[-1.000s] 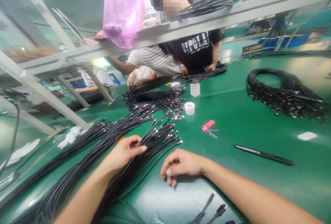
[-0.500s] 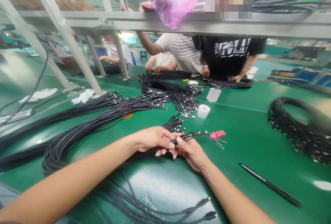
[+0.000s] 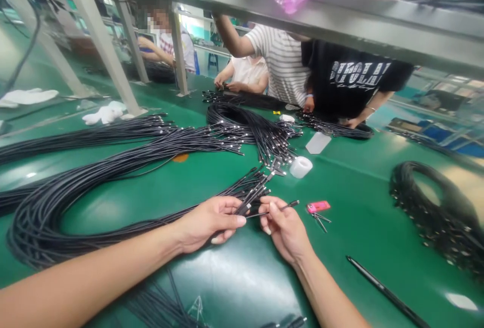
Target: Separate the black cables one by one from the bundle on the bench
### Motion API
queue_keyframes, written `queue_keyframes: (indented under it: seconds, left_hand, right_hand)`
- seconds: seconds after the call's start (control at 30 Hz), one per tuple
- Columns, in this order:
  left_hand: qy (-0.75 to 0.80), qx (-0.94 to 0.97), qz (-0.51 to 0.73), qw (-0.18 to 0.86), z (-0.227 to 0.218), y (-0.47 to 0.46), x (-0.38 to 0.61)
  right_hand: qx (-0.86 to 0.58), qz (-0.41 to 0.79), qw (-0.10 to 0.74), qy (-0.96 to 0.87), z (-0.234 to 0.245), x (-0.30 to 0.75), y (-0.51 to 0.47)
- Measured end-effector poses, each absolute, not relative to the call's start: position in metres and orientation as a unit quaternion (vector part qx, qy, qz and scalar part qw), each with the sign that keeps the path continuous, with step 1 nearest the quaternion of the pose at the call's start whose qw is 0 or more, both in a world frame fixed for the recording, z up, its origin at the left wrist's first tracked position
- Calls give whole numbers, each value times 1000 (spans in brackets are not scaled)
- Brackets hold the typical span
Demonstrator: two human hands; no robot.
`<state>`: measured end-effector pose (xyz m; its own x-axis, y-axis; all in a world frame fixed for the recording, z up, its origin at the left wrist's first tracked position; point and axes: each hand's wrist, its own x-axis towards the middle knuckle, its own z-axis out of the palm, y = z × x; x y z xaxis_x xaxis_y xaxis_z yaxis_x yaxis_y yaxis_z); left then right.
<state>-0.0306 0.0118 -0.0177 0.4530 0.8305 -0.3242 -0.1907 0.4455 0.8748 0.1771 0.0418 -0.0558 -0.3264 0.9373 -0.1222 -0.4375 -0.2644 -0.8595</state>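
My left hand (image 3: pixel 217 221) is closed around a few black cables near their plug ends. Just to its right, my right hand (image 3: pixel 282 224) pinches a single black cable (image 3: pixel 290 205) close to its connector, which points right. A thin stretch of that cable runs between the two hands. Behind my fingers lie the plug ends of a large cable bundle (image 3: pixel 94 166), which loops away to the left. More loose cables (image 3: pixel 159 297) lie in front of me, partly under my left forearm.
A white tape roll (image 3: pixel 301 166), a pink-handled key ring (image 3: pixel 318 207) and a black pen (image 3: pixel 385 290) lie on the green table. At right is a coiled cable bundle (image 3: pixel 434 207). A metal shelf frame (image 3: pixel 242 2) crosses above; co-workers (image 3: pixel 278 60) handle cables beyond it.
My hands have moved apart slightly, with one cable now drawn out in my right hand. The view has tilted and shifted, so the shelf sits higher.
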Motion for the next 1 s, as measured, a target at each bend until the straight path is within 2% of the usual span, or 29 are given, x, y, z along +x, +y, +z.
queue_keyframes:
  seconds: [0.17, 0.33, 1.0]
  left_hand:
    - [416, 415, 339, 734, -23, 12, -28]
    - [414, 424, 326, 737, -26, 13, -29]
    - [399, 410, 335, 748, -24, 14, -27]
  right_hand:
    - [-288, 752, 484, -342, -51, 181, 43]
    - [-297, 740, 513, -319, -52, 182, 48]
    - [-316, 738, 516, -299, -58, 182, 50]
